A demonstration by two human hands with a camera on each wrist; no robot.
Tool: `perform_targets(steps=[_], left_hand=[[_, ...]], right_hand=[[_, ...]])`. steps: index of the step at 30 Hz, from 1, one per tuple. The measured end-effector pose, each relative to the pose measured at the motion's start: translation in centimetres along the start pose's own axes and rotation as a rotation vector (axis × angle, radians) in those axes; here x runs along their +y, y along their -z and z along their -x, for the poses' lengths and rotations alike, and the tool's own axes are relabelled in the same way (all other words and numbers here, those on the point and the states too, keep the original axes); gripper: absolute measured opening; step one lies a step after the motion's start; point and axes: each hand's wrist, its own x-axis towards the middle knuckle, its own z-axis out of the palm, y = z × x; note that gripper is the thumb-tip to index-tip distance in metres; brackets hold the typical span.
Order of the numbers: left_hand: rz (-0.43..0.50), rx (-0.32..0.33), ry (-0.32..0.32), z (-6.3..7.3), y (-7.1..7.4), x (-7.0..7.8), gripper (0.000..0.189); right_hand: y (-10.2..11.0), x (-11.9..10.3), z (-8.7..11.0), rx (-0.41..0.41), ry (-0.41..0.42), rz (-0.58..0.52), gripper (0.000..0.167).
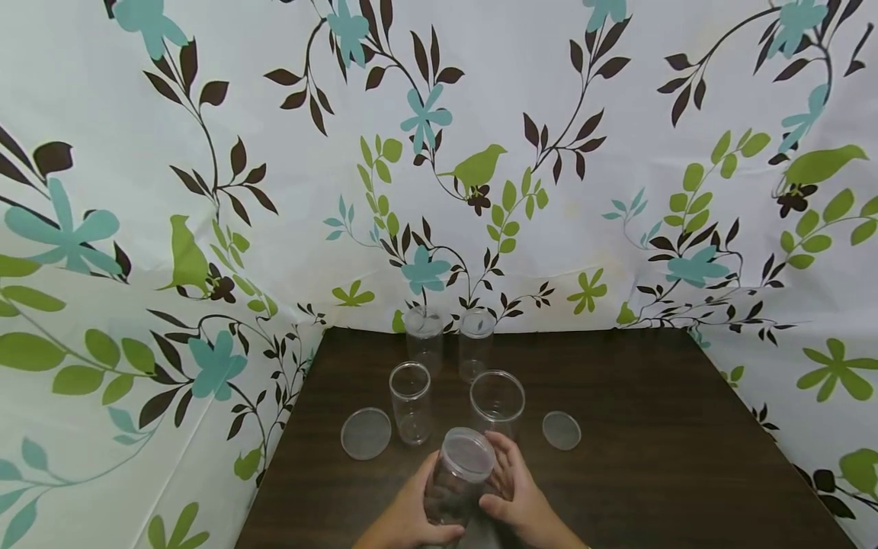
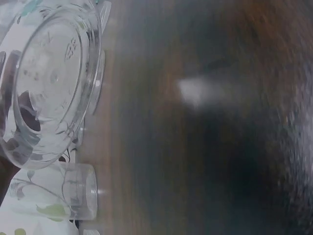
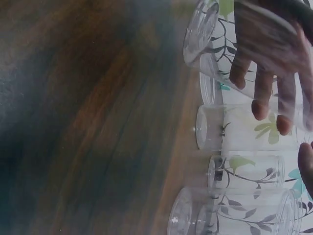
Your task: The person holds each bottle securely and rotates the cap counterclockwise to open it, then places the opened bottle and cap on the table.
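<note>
A clear lidded jar (image 1: pixel 453 496) is raised near the front of the dark table, tilted a little. My left hand (image 1: pixel 411 503) grips its side, the thumb across the lower front. Through the clear wall in the right wrist view, the left hand's fingers (image 3: pixel 264 88) spread round the jar. My right hand (image 1: pixel 517 492) is at the jar's right side, fingers loosely bent near the lid (image 1: pixel 469 451); whether they touch it is unclear. The jar's round base (image 2: pixel 54 78) fills the upper left of the left wrist view.
Behind the hands stand a wide open jar (image 1: pixel 497 396) and a narrower open jar (image 1: pixel 411 408). Two more clear jars (image 1: pixel 424 347) stand at the back edge. A larger flat lid (image 1: pixel 366 433) lies left, a smaller lid (image 1: pixel 562 430) right. Patterned cloth (image 1: pixel 549 229) surrounds the table.
</note>
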Motion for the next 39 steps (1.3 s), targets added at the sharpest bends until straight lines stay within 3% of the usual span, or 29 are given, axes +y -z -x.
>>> perform_targets(steps=[2,8,12,14,17,20,27,30,34,37,39], left_hand=[[-0.003,0.009,-0.023,0.0,0.1,-0.2,0.096],[-0.143,0.049,-0.096,0.0,-0.1,-0.9,0.095],[-0.222,0.072,-0.038,0.4,-0.7,-0.9,0.095],[-0.180,0.055,0.016,0.6,-0.9,-0.9,0.094],[-0.036,0.021,0.081,0.8,-1.0,-0.9,0.094],[0.080,-0.024,0.119,0.9,-0.9,-1.0,0.094],[0.193,-0.209,0.081,0.7,-1.3,-0.9,0.092],[0.159,-0.188,0.115,0.9,-1.8,-0.7,0.093],[0.145,-0.113,0.140,1.2,-2.4,-0.4,0.095],[0.196,-0.079,0.107,1.5,-2.7,-0.4,0.092],[0.175,-0.040,0.078,1.7,-2.6,-0.4,0.091]], right_hand=[[-0.2,0.0,0.2,0.019,0.003,0.042,0.078],[-0.4,-0.2,0.0,0.011,0.004,0.062,0.075],[-0.7,0.1,-0.1,-0.011,0.025,0.033,0.076],[-0.8,0.2,-0.1,-0.009,0.026,0.026,0.077],[-0.7,0.4,-0.3,-0.011,0.023,0.013,0.075],[-0.2,0.6,-0.5,-0.064,-0.001,-0.057,0.073],[1.6,1.2,-0.7,-0.313,0.034,-0.210,0.079],[2.0,1.4,-0.4,-0.347,0.017,-0.256,0.087],[1.9,1.6,0.3,-0.317,-0.012,-0.304,0.092],[1.6,1.8,0.9,-0.271,0.014,-0.297,0.088],[1.4,1.8,1.4,-0.240,0.040,-0.285,0.085]])
